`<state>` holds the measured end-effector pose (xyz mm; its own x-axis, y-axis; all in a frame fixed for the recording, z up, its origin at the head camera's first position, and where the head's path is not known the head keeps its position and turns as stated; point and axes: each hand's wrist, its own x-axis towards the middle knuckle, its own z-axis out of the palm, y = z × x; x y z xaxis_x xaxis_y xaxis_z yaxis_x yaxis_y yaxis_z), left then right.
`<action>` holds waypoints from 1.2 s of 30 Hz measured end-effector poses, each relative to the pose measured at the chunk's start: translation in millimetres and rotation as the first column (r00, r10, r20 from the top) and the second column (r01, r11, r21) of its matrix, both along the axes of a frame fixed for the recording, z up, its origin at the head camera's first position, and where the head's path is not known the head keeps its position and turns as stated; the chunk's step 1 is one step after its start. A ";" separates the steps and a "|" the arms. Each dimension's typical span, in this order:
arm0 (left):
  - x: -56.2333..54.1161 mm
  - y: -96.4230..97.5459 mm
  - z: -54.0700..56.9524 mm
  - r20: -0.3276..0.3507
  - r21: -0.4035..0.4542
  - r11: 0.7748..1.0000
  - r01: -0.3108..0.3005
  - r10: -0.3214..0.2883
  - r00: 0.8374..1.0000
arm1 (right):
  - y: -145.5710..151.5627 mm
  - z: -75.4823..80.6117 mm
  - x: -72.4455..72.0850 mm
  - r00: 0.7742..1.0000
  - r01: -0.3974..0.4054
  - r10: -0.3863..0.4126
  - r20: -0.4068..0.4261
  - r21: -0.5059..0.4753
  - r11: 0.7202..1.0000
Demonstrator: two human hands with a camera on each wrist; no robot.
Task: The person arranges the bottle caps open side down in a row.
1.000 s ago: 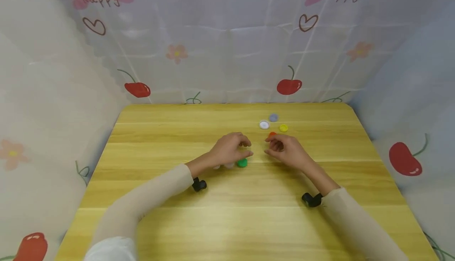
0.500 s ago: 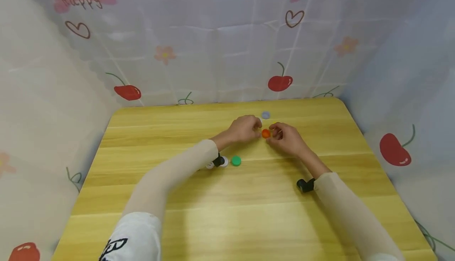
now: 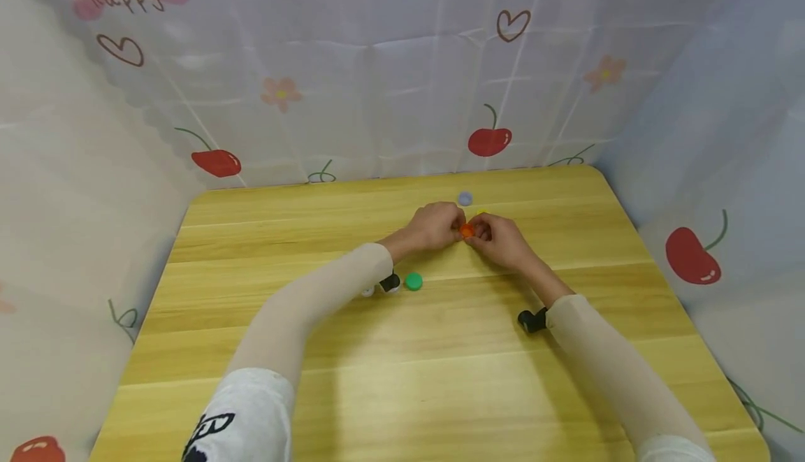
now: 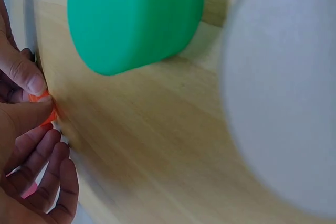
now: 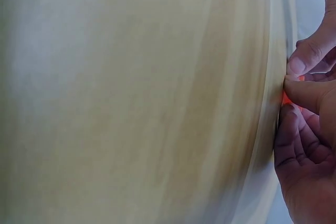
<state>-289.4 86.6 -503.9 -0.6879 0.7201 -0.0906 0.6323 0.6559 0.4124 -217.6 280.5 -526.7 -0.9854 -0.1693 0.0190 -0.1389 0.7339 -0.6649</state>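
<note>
Both hands meet over the back half of the wooden table [image 3: 390,392]. Between them is a small orange bottle cap [image 3: 467,230]. My left hand [image 3: 435,226] pinches it from the left, and my right hand [image 3: 501,240] pinches it from the right with thumb and fingers. Thumbs and fingertips cover part of the orange cap in both wrist views. Nearer to me lies a green cap [image 3: 413,281], which looms large in the left wrist view beside a pale round cap [image 4: 286,87].
Behind the hands sit a bluish cap [image 3: 465,198] and a partly hidden yellow cap [image 3: 481,212]. A white cap [image 3: 367,292] lies below the left forearm, by the black wrist camera [image 3: 390,282]. A printed curtain [image 3: 377,98] surrounds the table's back and sides.
My left hand has moved right and away from me, from above the green cap to the orange cap. The right hand has shifted slightly, and both hands now pinch the orange cap.
</note>
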 end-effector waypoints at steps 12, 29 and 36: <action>2.3 -24.6 -5.3 -0.002 0.121 0.992 0.023 -0.023 1.000 | -10.6 8.7 2.8 0.997 -0.063 0.064 -0.040 0.021 0.998; 83.3 -117.4 -2.2 -0.122 0.337 0.939 0.076 -0.037 0.992 | -56.0 24.9 61.5 0.944 -0.314 0.292 -0.155 -0.149 0.938; 101.1 -136.8 -4.3 -0.029 0.440 0.898 0.012 0.000 1.000 | -71.0 23.6 68.5 0.924 -0.367 0.338 -0.180 -0.165 0.915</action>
